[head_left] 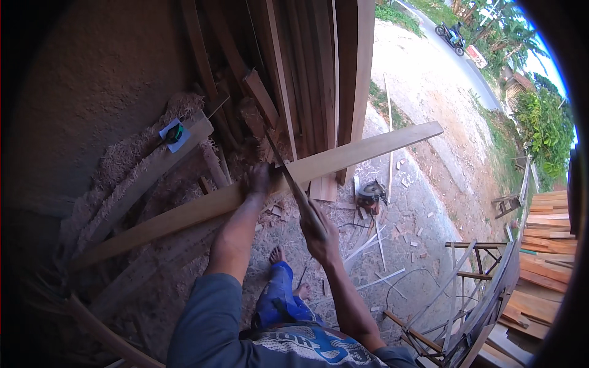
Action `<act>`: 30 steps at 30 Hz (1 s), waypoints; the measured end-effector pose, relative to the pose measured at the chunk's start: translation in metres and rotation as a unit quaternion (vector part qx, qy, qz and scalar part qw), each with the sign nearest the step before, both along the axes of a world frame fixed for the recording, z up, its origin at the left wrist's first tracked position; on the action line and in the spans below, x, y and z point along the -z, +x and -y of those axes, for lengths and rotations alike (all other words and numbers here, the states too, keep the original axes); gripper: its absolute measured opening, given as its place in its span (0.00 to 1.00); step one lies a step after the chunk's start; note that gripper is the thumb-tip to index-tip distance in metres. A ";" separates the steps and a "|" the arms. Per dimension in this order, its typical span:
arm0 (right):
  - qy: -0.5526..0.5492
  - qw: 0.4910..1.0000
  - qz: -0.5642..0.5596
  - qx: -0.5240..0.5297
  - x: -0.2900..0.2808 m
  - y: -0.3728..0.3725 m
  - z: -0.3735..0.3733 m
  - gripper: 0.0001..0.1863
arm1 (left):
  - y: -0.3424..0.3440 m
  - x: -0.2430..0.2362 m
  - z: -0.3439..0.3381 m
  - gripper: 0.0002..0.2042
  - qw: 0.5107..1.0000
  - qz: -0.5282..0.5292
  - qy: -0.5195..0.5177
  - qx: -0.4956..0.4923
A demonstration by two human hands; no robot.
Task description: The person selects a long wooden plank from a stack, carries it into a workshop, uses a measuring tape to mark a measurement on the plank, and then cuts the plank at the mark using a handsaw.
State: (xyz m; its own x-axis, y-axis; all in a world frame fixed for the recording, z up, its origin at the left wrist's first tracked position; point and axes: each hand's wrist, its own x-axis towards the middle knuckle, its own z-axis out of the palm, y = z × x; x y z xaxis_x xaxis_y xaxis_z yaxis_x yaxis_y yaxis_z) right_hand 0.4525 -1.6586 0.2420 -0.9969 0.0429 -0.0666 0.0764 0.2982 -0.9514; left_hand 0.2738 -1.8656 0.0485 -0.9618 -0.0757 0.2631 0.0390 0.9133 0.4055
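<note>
A long pale wooden plank [368, 148] runs from lower left to upper right across the middle of the view. My left hand [259, 179] presses down on its top face. My right hand [319, 230] grips the handle of a hand saw [287, 176] whose dark blade slants up and left over the plank, right beside my left hand. My bare foot [277, 254] and blue trouser leg show below the plank.
Tall boards [319, 67] lean upright behind the plank. Sawdust heaps [129, 153] and loose planks lie at the left. A circular saw [370, 193] sits on the ground among offcuts. Wooden trestles [472, 270] and stacked boards [549, 245] stand at the right.
</note>
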 end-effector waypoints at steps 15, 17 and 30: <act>0.073 0.993 -0.096 0.002 0.012 0.026 -0.012 0.28 | 0.004 -0.006 -0.011 0.10 1.000 0.020 -0.009 0.008; 0.118 0.993 -0.019 0.015 -0.021 0.135 -0.051 0.26 | 0.009 -0.029 -0.023 0.08 0.998 0.068 -0.017 0.001; 0.053 0.997 -0.062 -0.019 0.009 0.052 -0.023 0.29 | 0.005 -0.010 -0.003 0.09 1.000 0.027 -0.012 0.001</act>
State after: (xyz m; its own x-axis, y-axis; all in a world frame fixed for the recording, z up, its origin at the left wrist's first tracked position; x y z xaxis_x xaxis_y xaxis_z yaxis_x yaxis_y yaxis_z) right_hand 0.5044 -1.6351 0.2333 -0.9982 0.0045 0.0597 -0.0530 0.3975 -0.9161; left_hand 0.2791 -1.8622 0.0585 -0.9748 -0.0677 0.2125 0.0199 0.9227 0.3851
